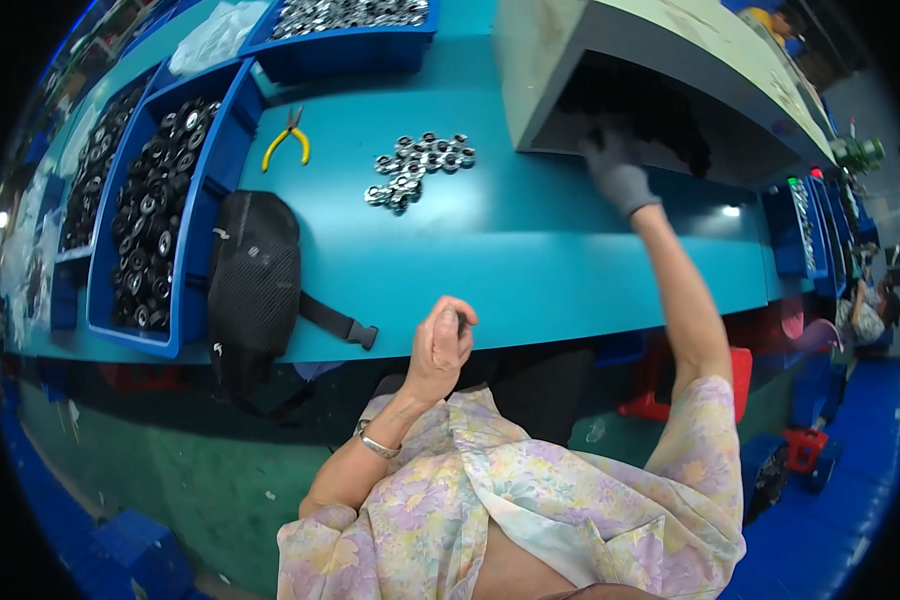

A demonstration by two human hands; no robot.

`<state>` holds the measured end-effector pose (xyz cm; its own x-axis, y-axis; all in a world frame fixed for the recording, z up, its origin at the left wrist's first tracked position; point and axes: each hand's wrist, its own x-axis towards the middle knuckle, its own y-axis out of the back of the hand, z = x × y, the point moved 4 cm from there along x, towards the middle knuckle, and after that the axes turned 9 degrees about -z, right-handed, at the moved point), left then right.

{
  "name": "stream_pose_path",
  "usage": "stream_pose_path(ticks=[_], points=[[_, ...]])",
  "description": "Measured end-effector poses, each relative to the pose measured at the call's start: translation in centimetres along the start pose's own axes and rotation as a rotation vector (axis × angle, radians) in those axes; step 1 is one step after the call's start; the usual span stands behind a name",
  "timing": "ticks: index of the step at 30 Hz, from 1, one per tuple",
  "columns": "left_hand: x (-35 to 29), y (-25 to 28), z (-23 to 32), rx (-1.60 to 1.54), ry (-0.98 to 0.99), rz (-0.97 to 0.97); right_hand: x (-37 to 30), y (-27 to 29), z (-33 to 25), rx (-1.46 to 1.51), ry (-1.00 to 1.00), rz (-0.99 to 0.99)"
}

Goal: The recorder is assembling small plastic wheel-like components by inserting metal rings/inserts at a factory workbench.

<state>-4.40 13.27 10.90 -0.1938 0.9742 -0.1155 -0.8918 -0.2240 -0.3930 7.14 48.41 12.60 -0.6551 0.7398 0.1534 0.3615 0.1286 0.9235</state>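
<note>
My bare left hand (444,345) is raised in front of my body at the near table edge, fingers curled closed. Whatever those fingers hold, if anything, is hidden. My right hand (620,172), in a grey glove, reaches into the opening of a pale box (532,95) at the far right. Dark parts (660,125) lie heaped inside, and the glove's fingertips blend into them. A loose cluster of shiny metal ring-like parts (420,165) lies on the teal table (390,265) between my hands.
Yellow-handled pliers (288,140) lie left of the metal parts. A black waist bag (255,280) rests beside a blue bin (182,300) of black round parts. Another blue bin (345,62) holds shiny parts at the back. A red stool (740,385) stands below the table's right.
</note>
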Motion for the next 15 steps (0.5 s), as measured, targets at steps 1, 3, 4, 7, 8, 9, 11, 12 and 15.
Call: stream_pose_path(ticks=[1, 3, 4, 7, 8, 9, 11, 12, 15], points=[[0.1, 0.2, 0.0, -0.002, 0.000, 0.029, 2.1, 0.7, 0.7, -0.071, 0.048, 0.021], [0.7, 0.1, -0.2, -0.062, 0.049, -0.004, 4.6, 0.7, 6.0, -0.153, 0.167, 0.108], [0.5, 0.5, -0.3, -0.123, 0.075, 0.012, 5.3, 0.8, 5.3, -0.141, 0.192, 0.092], [0.3, 1.2, 0.0, -0.345, 0.080, 0.096, 5.4, 0.5, 5.6, -0.194, 0.167, -0.111], [0.3, 1.4, 0.2, -0.419, 0.089, 0.064, 4.7, 0.6, 7.0, -0.138, 0.156, 0.002], [0.3, 1.8, 0.4, -0.425, 0.091, 0.080, 4.2, 0.7, 6.6, -0.077, 0.151, 0.111], [0.4, 2.2, 0.6, -0.517, 0.126, 0.038, 3.1, 0.7, 6.1, -0.040, 0.124, 0.118], [0.6, 2.3, 1.1, -0.509, 0.115, 0.041, 2.3, 1.1, 5.0, -0.007, 0.090, 0.135], [0.3, 2.5, 1.6, -0.568, 0.111, 0.003, -1.6, 1.4, 0.9, 0.147, 0.019, 0.321]])
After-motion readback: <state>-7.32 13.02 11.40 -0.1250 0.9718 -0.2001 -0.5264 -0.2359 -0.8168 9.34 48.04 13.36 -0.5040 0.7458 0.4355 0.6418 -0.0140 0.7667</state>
